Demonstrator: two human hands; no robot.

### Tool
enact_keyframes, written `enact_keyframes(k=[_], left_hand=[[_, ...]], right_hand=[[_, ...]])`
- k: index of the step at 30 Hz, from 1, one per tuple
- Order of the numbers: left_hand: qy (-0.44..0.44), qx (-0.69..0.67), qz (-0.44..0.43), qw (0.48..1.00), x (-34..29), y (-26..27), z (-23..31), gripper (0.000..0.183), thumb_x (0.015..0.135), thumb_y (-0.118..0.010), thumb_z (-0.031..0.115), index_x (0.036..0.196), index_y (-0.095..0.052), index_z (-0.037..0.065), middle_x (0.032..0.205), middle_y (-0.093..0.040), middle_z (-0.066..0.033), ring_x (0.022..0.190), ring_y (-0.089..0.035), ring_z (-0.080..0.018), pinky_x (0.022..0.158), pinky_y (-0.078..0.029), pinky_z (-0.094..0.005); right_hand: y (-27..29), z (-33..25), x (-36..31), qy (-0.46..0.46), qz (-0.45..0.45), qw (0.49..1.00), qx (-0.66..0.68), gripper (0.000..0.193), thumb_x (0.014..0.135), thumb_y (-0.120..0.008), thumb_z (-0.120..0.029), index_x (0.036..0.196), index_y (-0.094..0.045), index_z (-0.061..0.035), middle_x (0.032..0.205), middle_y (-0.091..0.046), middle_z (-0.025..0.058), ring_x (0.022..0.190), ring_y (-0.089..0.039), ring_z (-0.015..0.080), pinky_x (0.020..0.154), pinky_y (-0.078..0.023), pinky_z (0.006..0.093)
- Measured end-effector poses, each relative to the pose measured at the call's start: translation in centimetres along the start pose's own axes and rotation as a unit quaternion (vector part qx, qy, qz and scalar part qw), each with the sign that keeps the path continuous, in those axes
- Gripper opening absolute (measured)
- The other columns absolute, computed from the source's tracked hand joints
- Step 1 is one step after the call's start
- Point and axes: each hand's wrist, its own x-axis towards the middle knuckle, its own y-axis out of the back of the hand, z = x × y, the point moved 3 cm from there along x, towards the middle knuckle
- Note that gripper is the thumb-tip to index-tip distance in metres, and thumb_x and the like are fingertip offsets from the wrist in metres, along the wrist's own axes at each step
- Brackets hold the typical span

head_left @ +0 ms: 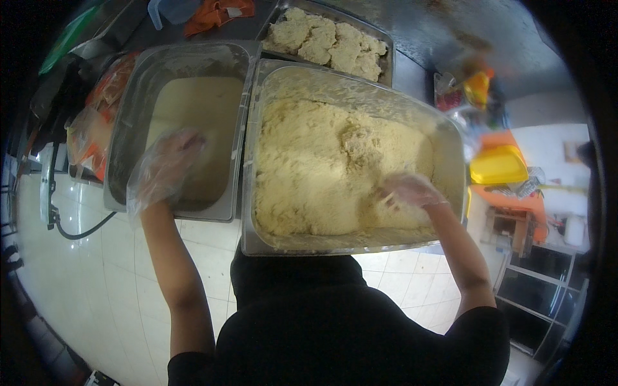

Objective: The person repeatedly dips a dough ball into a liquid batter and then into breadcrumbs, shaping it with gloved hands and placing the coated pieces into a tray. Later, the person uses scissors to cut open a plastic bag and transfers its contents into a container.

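Both grips: can't tell from here. Left hand [168,164], gloved, over pale liquid [193,106], left of frame. Right hand [413,190], gloved, right of centre, at powder [302,161] mid-frame, near a clump [360,147]. Coated pieces [325,44], top centre.

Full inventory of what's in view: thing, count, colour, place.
liquid tub: 1, grey, left of centre
liquid: 1 pool, off-white, in that tub
flour tub: 1, grey, centre
flour: 1 bed, pale yellow, in the flour tub
tray: 1, grey, beyond the flour tub
coated pieces: several, pale, in the tray
crumpled item: 1, orange, top left
yellow container: 1, yellow, right
hose or cable: 1, black, left
floor: 1, pale tiles, below
blurred clutter: uncountable, mixed, upper right
shirt: 1, black, bottom
left hand: 1, clear glove, over liquid tub
right hand: 1, clear glove, at flour
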Motion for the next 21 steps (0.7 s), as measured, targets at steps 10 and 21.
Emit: enact_keyframes(k=[10,21], left_hand=[[0.016,0.014,-0.041,0.999,0.6,-0.5,-0.4,0.043,0.099,-0.055,0.043,0.123,-0.068,0.01,0.125,-0.064,-0.019,0.116,-0.061,-0.0376,0.098,-0.048,-0.0448],[0.035,-0.003,-0.022,0.999,0.1,0.2,0.3,0.039,0.096,-0.054,0.043,0.121,-0.067,0.017,0.122,-0.065,-0.0167,0.115,-0.06,-0.037,0.098,-0.047,-0.0454]], right_hand=[[-12.2,-5.6,3.3,0.083,-0.07,0.958,0.267,0.088,0.093,-0.054,-0.068,0.16,-0.027,-0.0167,0.164,-0.027,0.0139,0.151,-0.027,0.0297,0.12,-0.024,0.0577],[-5.0,-9.4,2.1,0.175,-0.026,0.922,0.346,0.064,0.099,-0.048,-0.055,0.145,-0.05,-0.0105,0.139,-0.058,0.018,0.12,-0.062,0.035,0.101,-0.051,0.0531]])
